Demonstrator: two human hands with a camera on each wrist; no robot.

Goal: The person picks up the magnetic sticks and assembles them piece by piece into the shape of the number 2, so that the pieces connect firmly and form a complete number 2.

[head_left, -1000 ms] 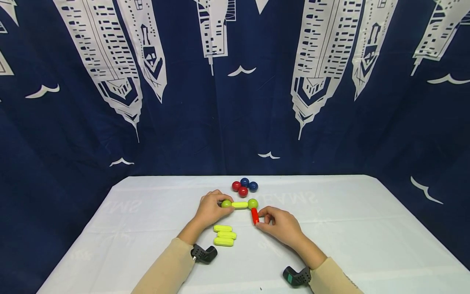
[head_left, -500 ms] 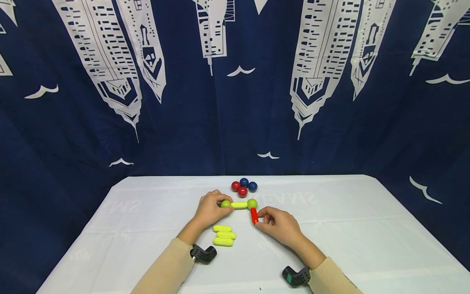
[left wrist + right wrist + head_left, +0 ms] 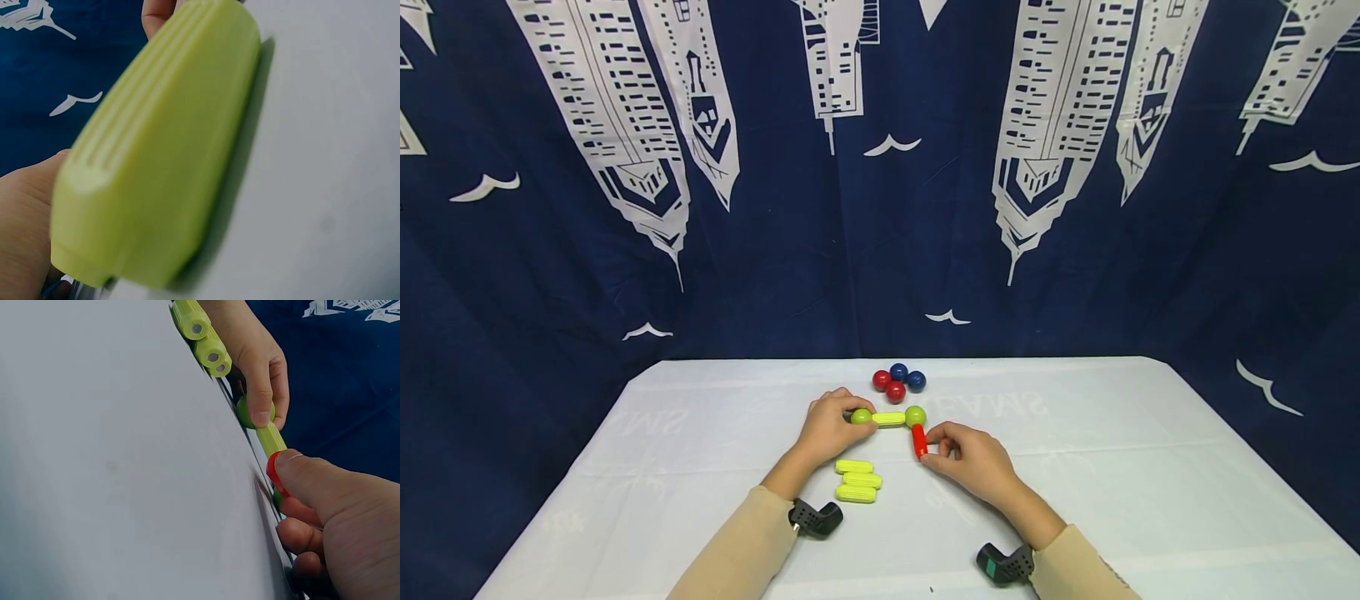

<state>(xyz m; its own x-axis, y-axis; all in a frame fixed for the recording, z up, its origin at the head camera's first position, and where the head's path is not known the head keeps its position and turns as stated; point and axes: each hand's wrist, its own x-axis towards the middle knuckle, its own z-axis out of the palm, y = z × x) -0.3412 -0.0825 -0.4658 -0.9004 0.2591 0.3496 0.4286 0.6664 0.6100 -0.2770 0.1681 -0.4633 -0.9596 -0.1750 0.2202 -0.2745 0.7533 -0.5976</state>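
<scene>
My left hand pinches a green ball between thumb and fingers. From that ball a ribbed yellow-green magnetic rod runs right to a second green ball. A red magnetic rod meets this second ball and points toward the person, its near end pinched by the thumb and fingers of my right hand. Seen from the right wrist, the red rod is mostly covered by the thumb. A yellow-green rod fills much of the left wrist view, hiding most of the left hand.
Three yellow-green rods lie side by side near the left wrist, with silvery discs in their ends. Two red balls and two blue balls sit clustered farther back. A white cloth covers the table; a dark blue printed curtain hangs behind.
</scene>
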